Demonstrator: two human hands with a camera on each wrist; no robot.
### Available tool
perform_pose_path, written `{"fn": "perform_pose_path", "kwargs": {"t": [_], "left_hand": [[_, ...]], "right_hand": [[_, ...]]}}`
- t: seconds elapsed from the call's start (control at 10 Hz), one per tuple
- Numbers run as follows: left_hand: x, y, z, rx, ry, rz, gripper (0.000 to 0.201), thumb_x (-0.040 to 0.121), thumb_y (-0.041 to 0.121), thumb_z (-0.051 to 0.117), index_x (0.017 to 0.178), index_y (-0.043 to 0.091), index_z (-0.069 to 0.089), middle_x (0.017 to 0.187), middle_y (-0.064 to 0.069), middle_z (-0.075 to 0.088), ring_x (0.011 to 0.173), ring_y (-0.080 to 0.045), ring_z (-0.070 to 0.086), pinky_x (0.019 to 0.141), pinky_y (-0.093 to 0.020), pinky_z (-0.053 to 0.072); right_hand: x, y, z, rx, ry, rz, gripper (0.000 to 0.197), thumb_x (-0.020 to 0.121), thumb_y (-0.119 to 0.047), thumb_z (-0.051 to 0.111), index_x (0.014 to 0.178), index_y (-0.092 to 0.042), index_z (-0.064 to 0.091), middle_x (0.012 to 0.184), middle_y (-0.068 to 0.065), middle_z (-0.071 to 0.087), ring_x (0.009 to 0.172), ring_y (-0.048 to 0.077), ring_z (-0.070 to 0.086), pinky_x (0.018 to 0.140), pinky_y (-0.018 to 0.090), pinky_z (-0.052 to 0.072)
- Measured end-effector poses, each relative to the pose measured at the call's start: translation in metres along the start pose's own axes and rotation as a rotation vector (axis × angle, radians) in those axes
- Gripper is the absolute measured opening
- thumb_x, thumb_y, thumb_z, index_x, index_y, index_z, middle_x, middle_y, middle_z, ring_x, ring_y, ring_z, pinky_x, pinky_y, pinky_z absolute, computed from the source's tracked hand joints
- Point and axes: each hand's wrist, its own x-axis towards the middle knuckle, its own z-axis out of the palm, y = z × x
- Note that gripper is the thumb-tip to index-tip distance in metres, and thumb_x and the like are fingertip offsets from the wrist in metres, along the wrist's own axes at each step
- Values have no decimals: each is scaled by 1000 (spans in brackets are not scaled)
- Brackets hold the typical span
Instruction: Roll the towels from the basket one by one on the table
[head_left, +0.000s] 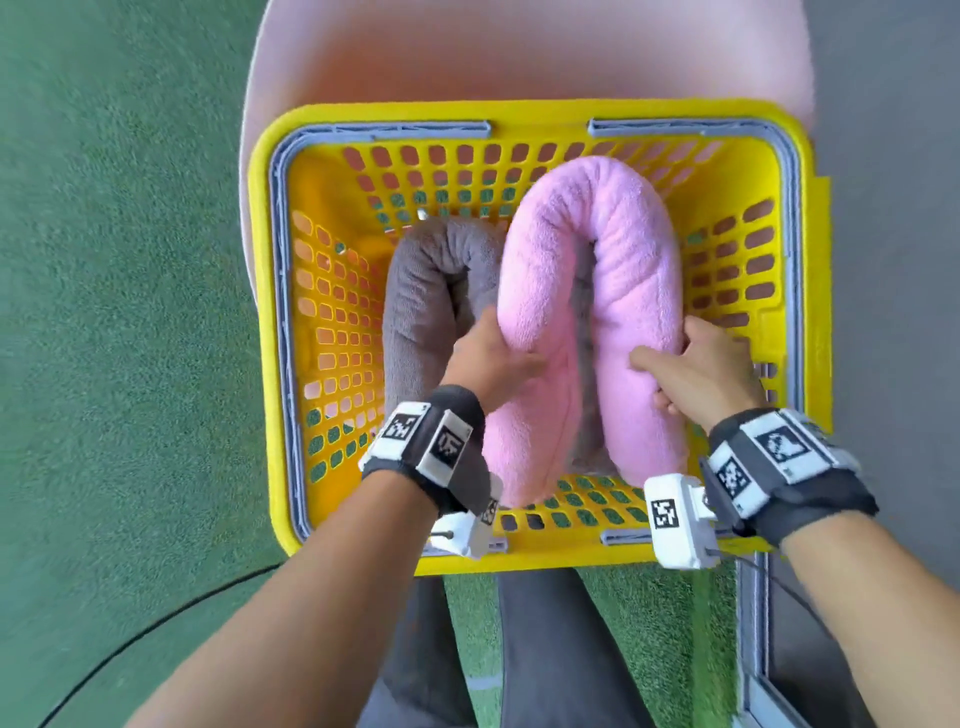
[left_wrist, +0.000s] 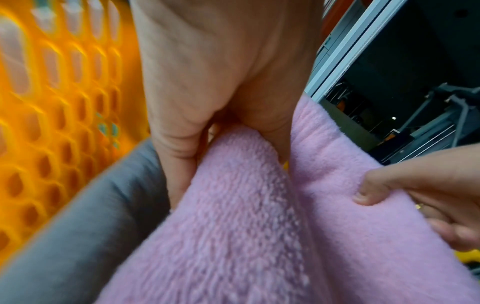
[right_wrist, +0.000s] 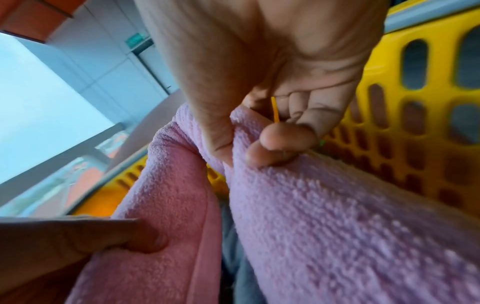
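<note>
Both limbs of the pink towel (head_left: 587, 291) are gripped: the left hand (head_left: 488, 358) is closed round the left limb, thumb over the top and fingers (left_wrist: 179, 164) curled down its outer side, while the right hand (head_left: 711, 369) pinches the right limb between thumb and curled fingers (right_wrist: 275, 148). The towel is held inside the yellow basket (head_left: 524, 111), in its right half, bent into an inverted U. Its fold points to 12 o'clock in the head view, its two ends toward 6 o'clock, so the long axis runs 12 to 6. A grey towel (head_left: 426, 291), folded likewise, lies just beside it at 9 o'clock, touching the left hand's side. The basket rests on a pink seat (head_left: 524, 57). The step in hand is judged to be the taking of one towel out of the basket; rolling is not yet begun. The next move is judged to call for a lift clear of the rim with both limbs kept together, then laying flat on the table, which is not seen in these views.
</note>
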Motion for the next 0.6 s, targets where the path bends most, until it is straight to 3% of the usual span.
{"fn": "perform_pose_path", "kwargs": {"t": [0.1,0.2,0.3,0.4,0.5,0.6], "left_hand": [[-18,-20,-50,72,149,-54,50,72,23,71,117,18,50,104,-5,63,88,-24,61,69,-28,47],[-20,-34,-77,121,248,-126,53,77,22,70,121,10,44,105,-8,59,84,-26,57,61,-28,43],[3,-49,-77,186,213,-260,73,81,26,68,136,5,26,117,-14,55,94,-30,56,71,-32,46],[28,-61,-63,159,128,-412,100,80,30,68,147,13,-5,143,-22,37,124,-39,45,97,-52,44],[45,-63,-53,108,150,-492,93,77,27,62,146,22,1,145,-21,35,127,-42,41,99,-62,39],[34,-55,-57,200,235,-474,82,83,18,59,146,10,8,139,-20,40,125,-40,44,98,-55,44]], "right_hand": [[-25,-28,9,19,-115,-86,25,70,-40,64,80,-19,55,57,4,67,51,22,66,65,36,56],[-28,-59,40,16,-199,-113,20,73,-35,61,80,-18,54,54,3,67,44,16,65,56,25,52],[-13,-75,78,-15,-259,-87,32,71,-39,58,93,-17,55,74,8,73,64,25,71,69,32,57],[-2,-76,99,-154,-251,-49,49,80,-35,62,119,-7,51,117,18,63,104,35,63,84,34,47],[11,-70,105,-159,-239,-32,55,83,-33,63,126,-3,47,126,20,56,113,38,57,89,37,46],[14,-60,105,-132,-282,-66,56,75,-43,62,117,-7,54,116,18,62,96,38,65,84,43,55]]}}
